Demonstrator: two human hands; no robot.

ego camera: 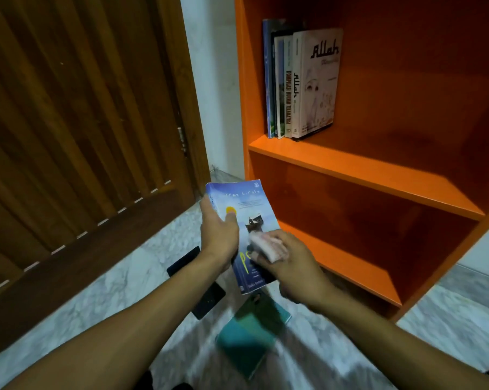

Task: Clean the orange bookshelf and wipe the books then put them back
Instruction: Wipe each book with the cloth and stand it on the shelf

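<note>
My left hand [218, 235] grips a blue paperback [251, 212] by its left edge, thumb on the cover, in front of the orange bookshelf [364, 170]. My right hand [288, 263] holds a small white cloth [265, 244] pressed against the lower part of the cover. Several books [299, 80] stand upright at the left end of the upper shelf, the outermost one white with "Allah" on it. The lower shelf compartment holds nothing visible.
A teal book [251, 333] lies on the marble floor [97, 299] below my hands. Two dark flat objects [204, 294] lie on the floor to its left. A brown slatted wooden door [77, 122] stands at the left, beside a white wall strip.
</note>
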